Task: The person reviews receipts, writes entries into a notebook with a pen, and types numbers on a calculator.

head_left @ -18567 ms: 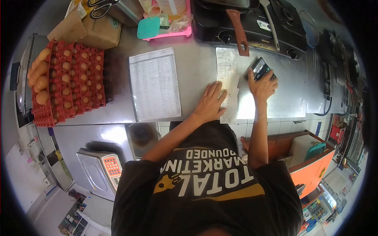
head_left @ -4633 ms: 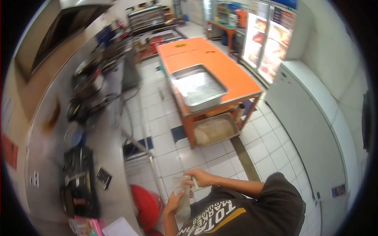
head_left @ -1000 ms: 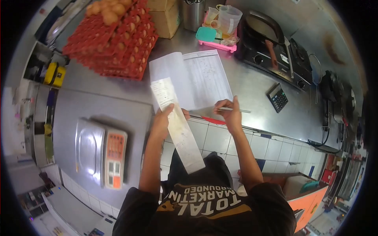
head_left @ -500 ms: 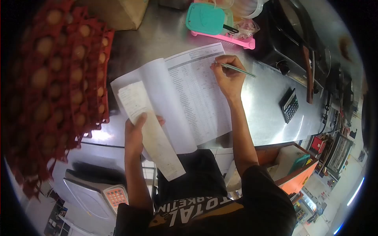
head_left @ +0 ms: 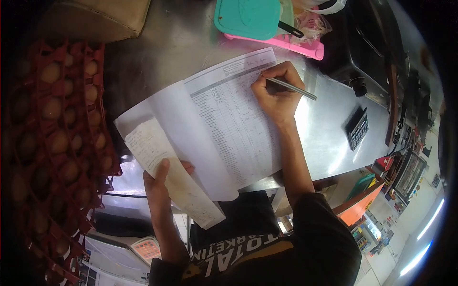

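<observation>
- I see the printed sheets (head_left: 234, 128) lying open on the steel counter (head_left: 329, 119), a pale leaf spread leftward, the other page a dense grid with handwriting near its top.
- The pen (head_left: 298, 90) looks slim and grey; the paper strip (head_left: 188, 190) is long, off-white and faintly marked.
- I have the right hand (head_left: 280, 95) closed around the pen at the page's upper right; whether the tip touches, I can't tell.
- The left hand (head_left: 159, 190) pinches the strip, thumb on top, beside the pale leaf.

Free counter (head_left: 318, 140) stretches from pen (head_left: 293, 89) to obstructing calculator (head_left: 359, 131).
</observation>
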### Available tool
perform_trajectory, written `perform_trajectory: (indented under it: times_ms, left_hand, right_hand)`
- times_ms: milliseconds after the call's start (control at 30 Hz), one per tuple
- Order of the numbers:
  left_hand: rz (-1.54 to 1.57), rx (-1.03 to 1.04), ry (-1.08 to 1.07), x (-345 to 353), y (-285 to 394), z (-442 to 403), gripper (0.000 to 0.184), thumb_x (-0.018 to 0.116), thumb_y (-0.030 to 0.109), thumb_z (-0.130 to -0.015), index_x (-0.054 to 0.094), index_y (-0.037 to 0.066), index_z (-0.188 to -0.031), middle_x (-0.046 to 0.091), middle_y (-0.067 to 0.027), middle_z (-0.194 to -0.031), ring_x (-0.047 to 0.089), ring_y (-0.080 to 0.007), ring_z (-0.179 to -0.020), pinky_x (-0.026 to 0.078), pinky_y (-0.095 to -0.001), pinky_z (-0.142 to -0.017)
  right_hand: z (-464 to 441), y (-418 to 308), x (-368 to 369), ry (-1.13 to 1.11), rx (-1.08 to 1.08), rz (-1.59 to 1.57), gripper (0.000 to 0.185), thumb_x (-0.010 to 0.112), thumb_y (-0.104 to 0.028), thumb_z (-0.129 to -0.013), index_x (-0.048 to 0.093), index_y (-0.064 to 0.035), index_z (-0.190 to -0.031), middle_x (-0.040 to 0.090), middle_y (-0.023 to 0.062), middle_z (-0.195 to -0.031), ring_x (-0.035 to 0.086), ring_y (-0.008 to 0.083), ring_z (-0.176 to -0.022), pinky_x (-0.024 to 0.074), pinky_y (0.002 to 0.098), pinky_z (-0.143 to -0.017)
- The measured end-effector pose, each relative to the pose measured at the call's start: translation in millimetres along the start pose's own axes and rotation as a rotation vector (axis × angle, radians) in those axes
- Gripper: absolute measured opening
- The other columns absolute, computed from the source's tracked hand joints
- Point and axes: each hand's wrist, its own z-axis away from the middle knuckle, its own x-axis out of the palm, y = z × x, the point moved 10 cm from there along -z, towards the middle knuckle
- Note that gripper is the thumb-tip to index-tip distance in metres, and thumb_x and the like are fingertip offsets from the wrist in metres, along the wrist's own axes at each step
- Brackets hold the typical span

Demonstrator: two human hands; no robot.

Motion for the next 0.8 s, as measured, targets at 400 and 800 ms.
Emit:
perform_trajectory:
  times_ms: [400, 800]
  left_hand:
    - [0.006, -0.011, 0.011, 2.1, 2.1, 0.5, 0.042, 0.061, 0.025, -0.094, 0.056, -0.013, -0.111, 0.07, -0.0273, -0.089, 0.072, -0.0372, -0.079, 0.061, -0.0447, -0.075]
    - [0.02, 0.007, 0.001, -1.5, -1.4, -1.4, 0.039, 0.062, 0.025, -0.097, 0.062, -0.012, -0.108, 0.072, -0.025, -0.088, 0.074, -0.034, -0.079, 0.063, -0.0442, -0.079]
  right_hand:
    - [-2.9, -1.0, -2.2, 0.031, -0.054, 0.052, 0.018, 0.075, 0.006, -0.073, 0.059, -0.002, -0.075, 0.063, 0.0037, -0.076, 0.063, 0.0104, -0.065, 0.053, 0.022, -0.06]
    - [-2.7, -2.9, -0.3, 0.002, -0.06, 0.075, 0.018, 0.071, 0.008, -0.075, 0.059, -0.0038, -0.08, 0.064, 0.0013, -0.08, 0.059, 0.0051, -0.071, 0.049, 0.0202, -0.065]
